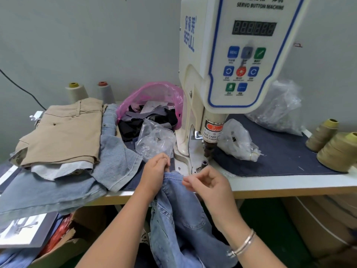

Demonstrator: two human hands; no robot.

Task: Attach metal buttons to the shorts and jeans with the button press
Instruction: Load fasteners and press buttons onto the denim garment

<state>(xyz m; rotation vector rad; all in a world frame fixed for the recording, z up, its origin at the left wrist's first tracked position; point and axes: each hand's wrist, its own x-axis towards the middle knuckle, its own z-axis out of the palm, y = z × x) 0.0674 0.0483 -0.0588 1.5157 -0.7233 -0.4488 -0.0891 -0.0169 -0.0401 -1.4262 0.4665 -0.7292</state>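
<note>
A pair of light blue jeans [179, 213] hangs over the table's front edge, its waistband lying just in front of the button press [228, 60]. My left hand [157, 168] grips the waistband's left end with curled fingers. My right hand [204, 180] pinches the waistband's right end, close to the press's lower die [204, 163]. The upper punch [209, 148] stands above the die. Whether a button sits on the die is too small to tell. Tan shorts [59, 132] lie on a pile of denim [114, 151] at the left.
A clear bag of buttons [154, 142] and a pink bag of fabric scraps [154, 105] sit left of the press. Further clear bags [237, 140] and thread cones [336, 149] stand on the dark blue mat [280, 157] at the right. Cardboard boxes [63, 238] are under the table.
</note>
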